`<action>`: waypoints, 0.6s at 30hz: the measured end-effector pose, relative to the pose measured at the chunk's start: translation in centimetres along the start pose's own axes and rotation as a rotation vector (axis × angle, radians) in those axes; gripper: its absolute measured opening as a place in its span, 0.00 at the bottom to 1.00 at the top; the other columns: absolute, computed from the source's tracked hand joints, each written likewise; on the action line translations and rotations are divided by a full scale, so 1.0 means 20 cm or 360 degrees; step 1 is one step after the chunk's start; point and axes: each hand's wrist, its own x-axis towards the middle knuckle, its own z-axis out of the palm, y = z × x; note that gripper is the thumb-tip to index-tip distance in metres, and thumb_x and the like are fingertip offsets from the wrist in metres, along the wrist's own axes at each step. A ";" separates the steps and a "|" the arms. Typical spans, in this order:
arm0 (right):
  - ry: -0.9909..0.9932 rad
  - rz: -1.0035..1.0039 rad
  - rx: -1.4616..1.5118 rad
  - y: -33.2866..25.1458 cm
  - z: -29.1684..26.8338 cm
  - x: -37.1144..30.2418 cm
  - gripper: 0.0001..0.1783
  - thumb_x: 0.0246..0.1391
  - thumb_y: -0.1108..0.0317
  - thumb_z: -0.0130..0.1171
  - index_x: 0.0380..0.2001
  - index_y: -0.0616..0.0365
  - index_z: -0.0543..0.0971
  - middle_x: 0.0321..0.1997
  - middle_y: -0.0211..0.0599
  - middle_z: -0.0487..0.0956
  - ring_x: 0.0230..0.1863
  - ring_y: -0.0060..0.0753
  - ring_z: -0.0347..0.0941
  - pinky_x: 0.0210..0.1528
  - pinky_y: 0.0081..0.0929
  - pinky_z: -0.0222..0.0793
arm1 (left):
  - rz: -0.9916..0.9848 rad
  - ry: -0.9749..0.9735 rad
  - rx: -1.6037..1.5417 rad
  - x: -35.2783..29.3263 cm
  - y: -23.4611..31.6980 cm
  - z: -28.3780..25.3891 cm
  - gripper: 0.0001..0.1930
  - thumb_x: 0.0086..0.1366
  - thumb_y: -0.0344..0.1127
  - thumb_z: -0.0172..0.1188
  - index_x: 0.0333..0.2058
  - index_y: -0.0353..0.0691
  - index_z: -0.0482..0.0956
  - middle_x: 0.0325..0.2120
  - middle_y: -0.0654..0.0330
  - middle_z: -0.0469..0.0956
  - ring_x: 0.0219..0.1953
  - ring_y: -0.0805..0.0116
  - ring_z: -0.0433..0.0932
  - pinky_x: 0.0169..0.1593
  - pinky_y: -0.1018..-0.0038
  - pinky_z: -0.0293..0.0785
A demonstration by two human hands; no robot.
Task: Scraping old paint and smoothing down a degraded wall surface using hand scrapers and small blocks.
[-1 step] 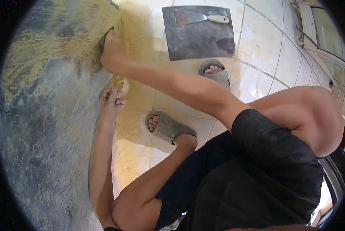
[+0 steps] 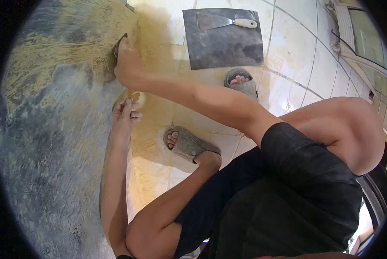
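- Two bare hands were at work: the right hand (image 2: 129,64) and, nearer the wearer, the left hand (image 2: 123,114).
- One dark, thin-edged tool (image 2: 118,46) stood against the mottled grey-and-yellow surface (image 2: 51,142), near its right edge; the right hand's fingers were closed on it, their tips hidden.
- The left hand's fingers were curled beside that same edge, thumb near the forefinger; whether they pinched anything could not be told.
- One scraper with a pale handle (image 2: 245,23) lay on one dark, four-sided sheet (image 2: 225,47), near the sheet's far edge.
- Two grey sandals (image 2: 187,144) were worn on two feet, the farther one partly hidden by the right forearm and just beside the sheet's near edge.
- A yellow-dusted strip of tiled floor (image 2: 159,39) separated the mottled surface from the sheet, leaving room beside the right hand; the left forearm ran along the surface's edge.
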 end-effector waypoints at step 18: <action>0.0323 -0.0089 0.0139 -0.13 -0.04 -0.08 0.34 0.49 0.83 0.54 0.60 0.87 0.60 0.57 0.78 0.72 0.56 0.70 0.75 0.58 0.47 0.73 | 0.0055 -0.0006 0.0102 -0.01 0.01 0.03 0.16 0.77 0.44 0.55 0.51 0.36 0.75 0.40 0.58 0.83 0.29 0.75 0.79 0.37 0.76 0.77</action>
